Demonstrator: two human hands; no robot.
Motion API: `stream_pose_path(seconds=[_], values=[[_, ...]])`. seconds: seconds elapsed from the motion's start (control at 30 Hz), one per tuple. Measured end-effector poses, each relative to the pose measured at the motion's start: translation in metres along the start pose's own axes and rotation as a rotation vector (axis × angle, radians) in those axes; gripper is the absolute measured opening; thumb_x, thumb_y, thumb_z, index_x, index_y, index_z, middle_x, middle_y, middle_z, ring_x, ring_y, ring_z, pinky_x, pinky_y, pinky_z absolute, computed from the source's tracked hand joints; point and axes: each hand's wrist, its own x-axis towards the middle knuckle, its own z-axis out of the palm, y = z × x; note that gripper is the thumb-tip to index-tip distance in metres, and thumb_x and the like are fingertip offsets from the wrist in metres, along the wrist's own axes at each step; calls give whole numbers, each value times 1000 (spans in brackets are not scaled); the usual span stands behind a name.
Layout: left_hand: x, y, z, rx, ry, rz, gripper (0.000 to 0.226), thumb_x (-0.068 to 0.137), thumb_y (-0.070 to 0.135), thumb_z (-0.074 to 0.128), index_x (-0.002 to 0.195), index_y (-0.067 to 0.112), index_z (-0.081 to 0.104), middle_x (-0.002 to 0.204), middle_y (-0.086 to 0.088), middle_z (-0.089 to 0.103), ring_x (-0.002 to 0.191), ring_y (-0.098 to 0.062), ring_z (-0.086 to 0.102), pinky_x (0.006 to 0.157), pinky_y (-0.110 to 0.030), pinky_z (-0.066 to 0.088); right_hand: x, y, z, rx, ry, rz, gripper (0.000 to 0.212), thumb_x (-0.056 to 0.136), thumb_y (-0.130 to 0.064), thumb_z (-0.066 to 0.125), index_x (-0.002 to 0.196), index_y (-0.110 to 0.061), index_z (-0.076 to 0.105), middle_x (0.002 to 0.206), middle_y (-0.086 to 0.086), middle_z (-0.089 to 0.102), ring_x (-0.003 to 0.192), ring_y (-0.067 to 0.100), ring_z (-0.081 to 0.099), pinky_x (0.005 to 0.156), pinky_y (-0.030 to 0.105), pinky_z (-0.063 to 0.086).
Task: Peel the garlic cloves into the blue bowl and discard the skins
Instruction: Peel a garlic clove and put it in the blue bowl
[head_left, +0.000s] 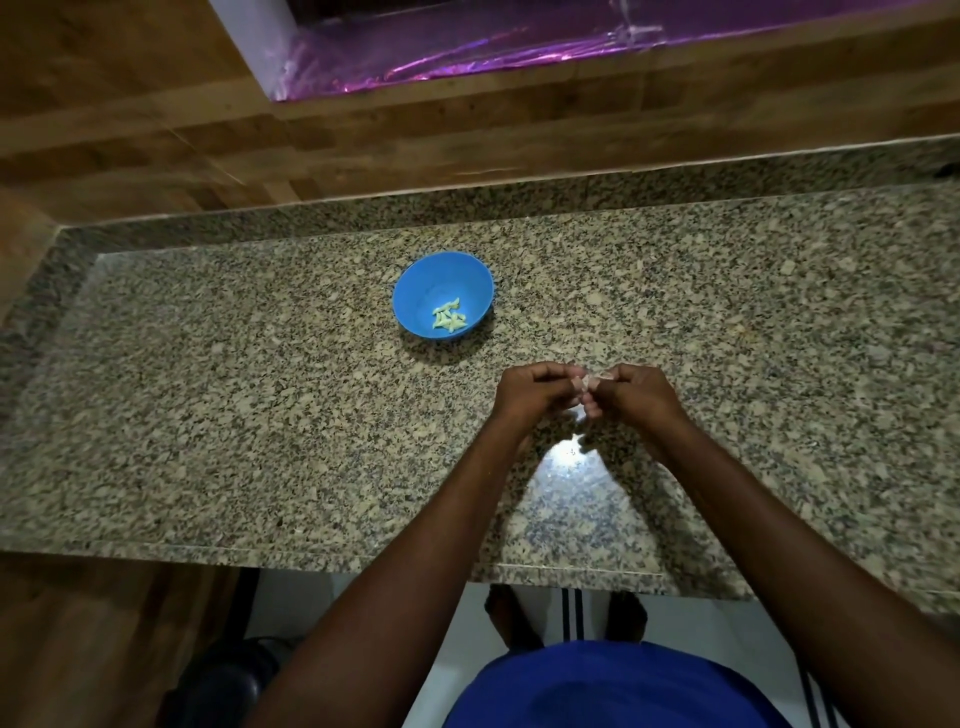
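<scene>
Head view — pale, papery-skinned garlic clove (586, 383)

This looks like a home kitchen. A speckled granite counter (260, 389) with a raised granite upstand runs along a wall (156, 130) clad in wood-look panels. On it sits a blue bowl (442, 294) of peeled garlic (450, 315). Below the counter's edge lies a pale tiled floor (701, 634).
</scene>
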Motion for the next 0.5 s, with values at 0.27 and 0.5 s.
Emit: stream_pose_path(seconds=[0.27, 0.5], values=[[4, -3, -1, 85, -5, 115, 15, 85, -1, 74, 94, 12, 75, 85, -11, 75, 76, -20, 69, 78, -35, 61, 2, -4, -5, -37, -78, 42, 21, 91, -8, 70, 98, 10, 63, 74, 18, 74, 55, 20, 66, 54, 28, 59], [6, 0, -2, 127, 0, 145, 15, 83, 1, 77, 98, 1, 75, 97, -19, 75, 83, -21, 70, 75, -30, 59, -4, -16, -9, 32, -155, 82, 14, 92, -6, 68, 80, -3, 63, 78, 18, 71, 56, 21, 63, 51, 25, 56]])
